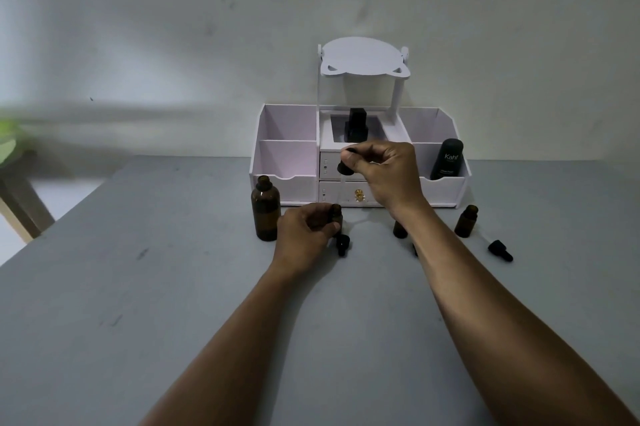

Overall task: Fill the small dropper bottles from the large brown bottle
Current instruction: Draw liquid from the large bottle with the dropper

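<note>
Mid-frame, the left hand (304, 233) gripping the small bottle (336, 212) should hold it steady while the right hand (384, 173), fingers (367, 150) pinching the dropper (344, 168), lowers the tip straight into it.

Large brown bottle (266, 207): one. Small dropper bottles (465, 221): three. Dropper caps (500, 250): three plainly visible. Black bottles (446, 159): two, in one organizer (298, 186).
</note>
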